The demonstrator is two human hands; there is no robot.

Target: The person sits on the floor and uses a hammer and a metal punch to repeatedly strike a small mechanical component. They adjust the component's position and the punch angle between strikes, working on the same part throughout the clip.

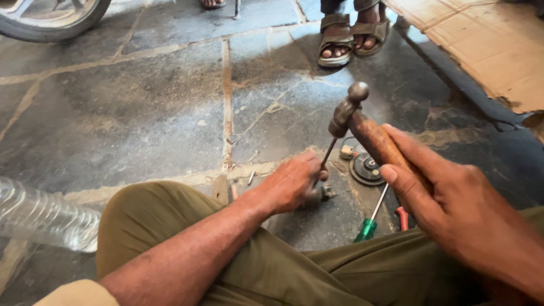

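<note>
Right hand (453, 209) grips hammer (362, 127) — left hand (292, 181) steadies punch (327, 156).

**Where things lie on the floor**

The left hand (292, 184) holds a punch (327, 156) upright on a small part (323, 194) on the floor (141, 113). The hammer (362, 127), in the right hand (453, 209), sits above the punch. A disc (365, 168) lies just right, a screwdriver (371, 218) nearer. A bottle (39, 218) lies at the left edge, cardboard (487, 45) far right, sandalled feet (348, 37) beyond.

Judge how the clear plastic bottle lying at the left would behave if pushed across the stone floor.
The bottle lies on its side and looks round, so it would probably roll rather than slide. It looks empty and thin-walled, so it is likely light and would dent under a squeeze. Its ribs may give some grip.
</note>
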